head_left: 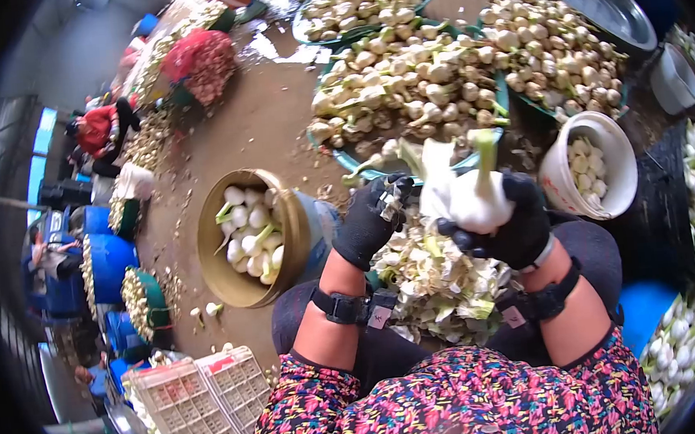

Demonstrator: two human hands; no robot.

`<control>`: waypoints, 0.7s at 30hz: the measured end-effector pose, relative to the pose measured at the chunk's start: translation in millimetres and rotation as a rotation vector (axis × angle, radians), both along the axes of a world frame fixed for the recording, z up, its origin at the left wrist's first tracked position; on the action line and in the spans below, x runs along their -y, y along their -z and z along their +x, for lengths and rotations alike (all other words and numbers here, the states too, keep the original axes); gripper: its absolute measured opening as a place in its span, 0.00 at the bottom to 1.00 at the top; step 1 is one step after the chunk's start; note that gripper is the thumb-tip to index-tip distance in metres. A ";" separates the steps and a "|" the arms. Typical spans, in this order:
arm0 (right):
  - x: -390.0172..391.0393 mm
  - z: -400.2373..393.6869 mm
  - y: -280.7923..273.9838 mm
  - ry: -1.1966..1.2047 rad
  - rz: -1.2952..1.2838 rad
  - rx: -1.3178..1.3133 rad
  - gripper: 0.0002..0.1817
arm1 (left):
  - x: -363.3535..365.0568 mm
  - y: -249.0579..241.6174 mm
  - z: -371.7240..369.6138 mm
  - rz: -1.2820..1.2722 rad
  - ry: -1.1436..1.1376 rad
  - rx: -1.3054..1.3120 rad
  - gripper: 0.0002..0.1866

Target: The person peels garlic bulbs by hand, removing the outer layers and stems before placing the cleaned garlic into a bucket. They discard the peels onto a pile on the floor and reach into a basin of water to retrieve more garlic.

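A large white garlic bulb (477, 199) with a short green stem and a loose flap of peeled skin is held up in front of me. My right hand (523, 219), in a black glove, grips the bulb from the right side and below. My left hand (376, 219), also gloved in black, is closed just left of the bulb, apart from it. Whitish scraps show at its fingertips; whatever else it holds is hidden. Below both hands, a heap of garlic peelings (447, 287) lies between my knees.
Ahead stands a wide basin (339, 156) piled with unpeeled garlic. A yellowish bucket (211, 244) with peeled bulbs is at left, a white bucket (552, 172) with garlic at right. Plastic crates (190, 401) lie lower left. A person in red (96, 131) sits farther off.
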State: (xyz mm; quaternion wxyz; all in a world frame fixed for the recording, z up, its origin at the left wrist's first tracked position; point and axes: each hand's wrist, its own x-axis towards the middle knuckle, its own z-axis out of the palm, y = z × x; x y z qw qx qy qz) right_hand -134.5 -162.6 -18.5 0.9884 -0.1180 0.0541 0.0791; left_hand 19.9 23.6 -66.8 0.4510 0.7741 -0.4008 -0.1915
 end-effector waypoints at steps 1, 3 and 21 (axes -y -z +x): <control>-0.9 0.3 -10.0 0.049 0.023 -0.007 0.38 | -9.0 -16.5 -0.1 0.117 -0.180 -0.112 0.17; 2.7 -1.1 -3.7 0.127 -0.708 0.035 0.36 | -43.4 -25.4 30.5 -0.062 -0.250 0.017 0.21; -18.2 24.4 8.8 0.301 -0.603 -0.035 0.32 | -18.2 -81.8 -12.6 -0.054 -0.028 -0.688 0.28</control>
